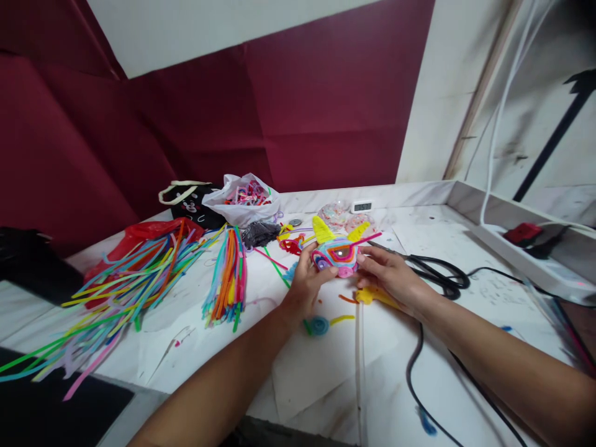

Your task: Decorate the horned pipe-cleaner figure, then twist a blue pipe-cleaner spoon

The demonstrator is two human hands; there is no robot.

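Both hands hold a small toy car (333, 248) made of coiled, colourful pipe cleaners, with pink and purple spiral wheels and two yellow fuzzy points sticking up. My left hand (305, 282) grips its left end, thumb along the lower front. On the right end are the fingertips of my right hand (391, 273). A pink pipe cleaner (367, 238) slants out at the upper right, near the right fingers. Partly hidden under my right hand lies a yellow glue gun (371, 295). Below the car rests a blue pipe-cleaner coil (319, 326).
Black-handled scissors (435, 270) lie right of my hand. Bundled pipe cleaners (226, 279) and a loose heap (153, 279) spread leftward. Behind stand a white bag (237, 214) of scraps and a small digital clock (362, 207). A power strip (535, 257) runs along the right, with black cables nearby.
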